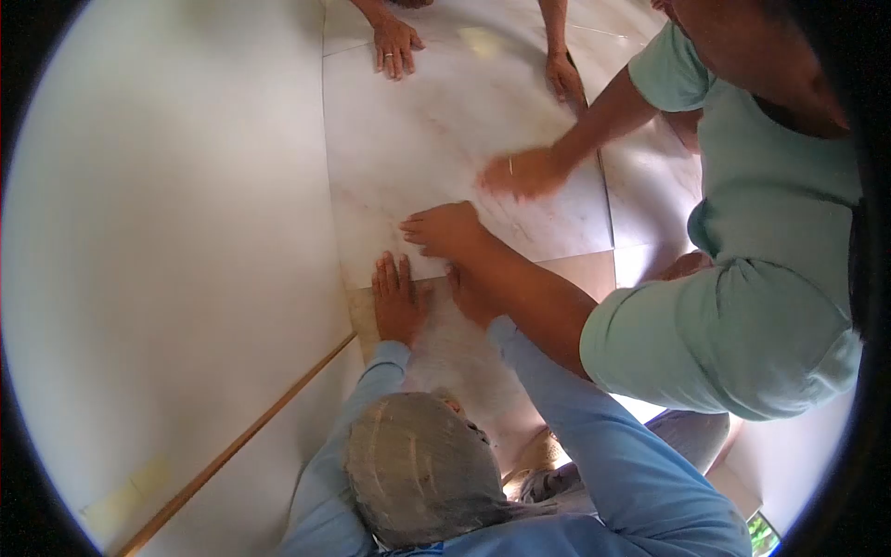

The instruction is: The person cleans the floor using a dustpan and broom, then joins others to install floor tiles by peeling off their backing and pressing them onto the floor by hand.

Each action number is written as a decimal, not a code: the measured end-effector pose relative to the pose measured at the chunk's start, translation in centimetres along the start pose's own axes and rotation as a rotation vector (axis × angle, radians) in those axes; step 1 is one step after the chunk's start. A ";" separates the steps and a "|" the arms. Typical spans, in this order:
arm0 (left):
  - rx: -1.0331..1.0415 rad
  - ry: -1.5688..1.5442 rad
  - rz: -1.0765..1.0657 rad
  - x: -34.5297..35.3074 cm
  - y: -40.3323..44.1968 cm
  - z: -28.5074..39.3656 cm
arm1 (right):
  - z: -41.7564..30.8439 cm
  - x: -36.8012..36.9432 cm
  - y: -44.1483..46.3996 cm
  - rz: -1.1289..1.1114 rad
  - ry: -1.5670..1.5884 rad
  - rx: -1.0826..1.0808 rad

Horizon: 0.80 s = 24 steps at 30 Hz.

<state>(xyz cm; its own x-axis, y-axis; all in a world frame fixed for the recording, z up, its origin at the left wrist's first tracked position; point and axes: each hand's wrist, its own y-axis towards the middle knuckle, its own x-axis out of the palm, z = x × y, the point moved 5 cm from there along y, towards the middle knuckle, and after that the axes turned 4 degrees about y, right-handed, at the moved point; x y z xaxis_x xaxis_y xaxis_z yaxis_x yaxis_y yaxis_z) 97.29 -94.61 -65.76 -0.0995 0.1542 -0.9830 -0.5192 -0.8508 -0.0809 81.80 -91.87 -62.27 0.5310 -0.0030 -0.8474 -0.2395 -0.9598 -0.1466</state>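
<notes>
Currently pressed slab: a large, polished white marble slab with pinkish veins (399,148), which lies flat in the middle of the scene, its left side along a smooth white panel (186,204).
Left hand: the person's left hand (399,302), below a light blue cloth sleeve (371,390), is laid flat with fingers slightly spread; the fingertips reach over the slab's near edge, and it grasps nothing.
Right hand: the person's right hand (473,297) is by the same edge, farther right; a co-worker's forearm (529,297) crosses over it, so its grip cannot be told.
Other hands: one hand of the co-worker in pale green (447,229) is just beyond; the other (527,174) looks blurred. Another person's hands (396,48) (563,79) are at the far part.
Brown strip: a thin, straight brown strip (251,441) runs at the near left.
Good pressing: it seems wise to use flat palms, share the weight evenly, and keep fingertips from beneath the edge.
</notes>
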 end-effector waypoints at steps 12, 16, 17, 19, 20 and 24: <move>-0.088 -0.056 0.005 -1.6 -2.3 0.0 | -1.2 -0.4 -4.0 -0.129 -0.050 0.008; -0.123 -0.088 0.083 -1.7 2.0 -2.0 | -1.4 -0.7 -3.5 -0.163 -0.053 0.040; -0.134 -0.119 0.107 -1.6 3.2 -2.9 | -1.4 -0.6 -3.5 -0.166 -0.053 0.046; -0.101 -0.022 0.141 -1.6 5.0 -4.0 | -1.9 -0.8 -3.6 -0.166 -0.070 0.028; -0.085 0.027 0.160 -1.6 6.2 -4.3 | -2.2 -1.3 -3.5 -0.160 -0.083 0.019; -0.087 0.018 0.213 -1.1 11.3 -5.8 | -1.9 -0.8 -2.9 -0.131 -0.140 -0.038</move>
<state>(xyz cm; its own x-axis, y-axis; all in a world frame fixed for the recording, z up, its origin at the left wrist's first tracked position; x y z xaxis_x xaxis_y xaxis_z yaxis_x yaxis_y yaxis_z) 96.47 -107.30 -66.51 -0.1835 -0.0414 -0.9821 -0.4127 -0.9036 0.1152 83.63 -89.57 -60.23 0.4367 0.1594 -0.8854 -0.1434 -0.9593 -0.2434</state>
